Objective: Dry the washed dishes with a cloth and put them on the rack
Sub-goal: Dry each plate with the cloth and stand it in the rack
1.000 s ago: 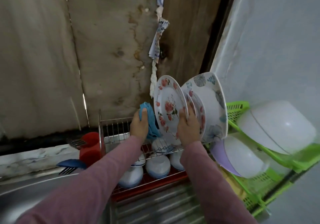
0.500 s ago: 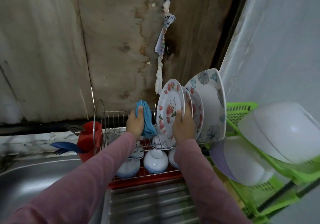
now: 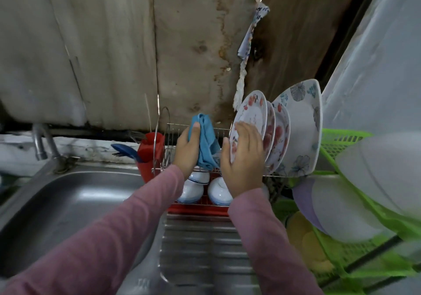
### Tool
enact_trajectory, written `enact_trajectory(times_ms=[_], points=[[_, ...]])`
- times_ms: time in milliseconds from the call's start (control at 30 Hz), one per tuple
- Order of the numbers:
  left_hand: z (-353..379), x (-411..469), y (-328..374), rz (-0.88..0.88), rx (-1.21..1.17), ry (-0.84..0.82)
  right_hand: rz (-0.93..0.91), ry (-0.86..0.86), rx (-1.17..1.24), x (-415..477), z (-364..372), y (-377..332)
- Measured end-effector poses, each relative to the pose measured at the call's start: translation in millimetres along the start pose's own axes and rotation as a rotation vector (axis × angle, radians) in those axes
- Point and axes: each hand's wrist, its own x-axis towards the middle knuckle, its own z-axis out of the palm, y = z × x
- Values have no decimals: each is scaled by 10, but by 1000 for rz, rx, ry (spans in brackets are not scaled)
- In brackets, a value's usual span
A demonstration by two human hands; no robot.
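pink-sleeved r hand (image 3: 245, 158): fingers straight, spread flat on face of front floral plate (image 3: 252, 110), not curled round it. plate stands on edge in wire rack (image 3: 180, 126), top tilted right, leaning on other plates (image 3: 282, 130). l hand (image 3: 188, 150) clenched round blue cloth (image 3: 206, 140), just left of plate, apart from it. r hand nearer. prob next: let go of plate.

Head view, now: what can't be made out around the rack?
- Lower half of the front plate and its seat in the rack: head view, covered by the right hand.
- Two plates behind it: head view, mostly hidden by the front plate.
- Bowls below the plates: head view, partly behind both sleeves.
- White tubs in the green basket: head view, blurred, cut off by the right edge.
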Motion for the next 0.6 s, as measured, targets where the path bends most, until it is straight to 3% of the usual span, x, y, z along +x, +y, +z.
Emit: enact_trajectory(times_ms=[167,333,600], points=[[-389,-413,-64,44,29,2,209,-269,238,-368,19,-270],[-833,-810,-218,73,70,30,277,-439,340,-802,162,-559],[-1847,-1108,-333,-74,147,140,415,-616,512,-1347,600,-1259]])
